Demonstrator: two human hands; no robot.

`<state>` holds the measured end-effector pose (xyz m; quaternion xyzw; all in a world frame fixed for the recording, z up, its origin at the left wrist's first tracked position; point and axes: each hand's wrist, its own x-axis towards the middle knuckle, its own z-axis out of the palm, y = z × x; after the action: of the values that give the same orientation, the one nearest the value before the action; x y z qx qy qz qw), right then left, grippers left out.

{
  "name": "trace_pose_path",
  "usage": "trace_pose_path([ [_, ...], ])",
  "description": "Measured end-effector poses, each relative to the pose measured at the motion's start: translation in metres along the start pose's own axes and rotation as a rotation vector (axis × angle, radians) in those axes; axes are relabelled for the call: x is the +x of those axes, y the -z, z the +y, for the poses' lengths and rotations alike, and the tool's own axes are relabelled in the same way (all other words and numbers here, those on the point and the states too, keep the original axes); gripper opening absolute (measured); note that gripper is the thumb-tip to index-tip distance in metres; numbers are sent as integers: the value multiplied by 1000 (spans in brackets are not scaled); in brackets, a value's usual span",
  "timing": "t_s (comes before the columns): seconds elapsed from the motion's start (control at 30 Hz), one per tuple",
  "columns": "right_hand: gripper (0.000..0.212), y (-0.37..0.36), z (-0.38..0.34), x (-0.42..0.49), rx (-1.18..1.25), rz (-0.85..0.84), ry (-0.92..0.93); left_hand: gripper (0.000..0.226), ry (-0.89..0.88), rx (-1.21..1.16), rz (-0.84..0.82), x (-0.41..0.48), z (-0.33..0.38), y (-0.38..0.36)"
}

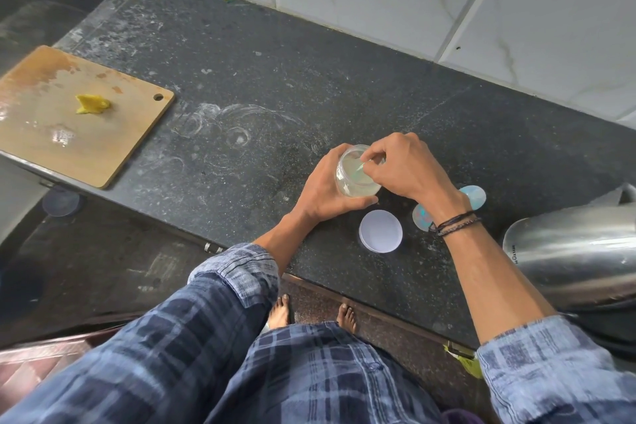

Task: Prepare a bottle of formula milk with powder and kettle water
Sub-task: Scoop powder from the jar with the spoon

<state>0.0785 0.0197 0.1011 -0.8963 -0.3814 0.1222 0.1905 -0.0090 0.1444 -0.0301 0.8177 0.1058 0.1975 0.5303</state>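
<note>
Step in hand, as judged from the layout: drawing powder from the small clear round plastic jar [356, 182]. The jar stands uncovered on the dark speckled stone countertop [275, 79], near its front edge. The flat white round lid [380, 231] lies just beside the jar, on the person's side.

Grip state:
- The left hand [327, 189] wraps fingers and thumb round the jar wall from the left, a full steadying hold.
- The right hand [406, 165] pinches a thin pale strip [361, 167] at the jar mouth between thumb and forefinger. Whether this is a scoop handle or a seal tab cannot be told.

Recommended practice:
1. Press the jar base flat on the countertop with the left hand so that it cannot tip.
2. Lift the strip straight up, without jerking; a sudden release is likely to scatter powder.
3. Move the right forearm with care. A pale blue iridescent object [475, 194], partly hidden, lies just behind the wrist, and the polished steel kettle [568, 251] stands near the elbow.
</note>
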Motion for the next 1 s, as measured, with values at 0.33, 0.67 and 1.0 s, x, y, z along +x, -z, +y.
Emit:
trace_pose_path([
  [0.33, 15, -1, -2, -3, -78, 120, -67, 85, 3, 14, -4, 0, -3, -1],
  [0.67, 23, -18, -19, -2, -190, 168, -143, 87, 2, 20, 7, 0, -2, -1],
  [1.0, 22, -30, -21, 3, -31, 299, -186, 87, 27, 12, -11, 0, -6, -2],
])
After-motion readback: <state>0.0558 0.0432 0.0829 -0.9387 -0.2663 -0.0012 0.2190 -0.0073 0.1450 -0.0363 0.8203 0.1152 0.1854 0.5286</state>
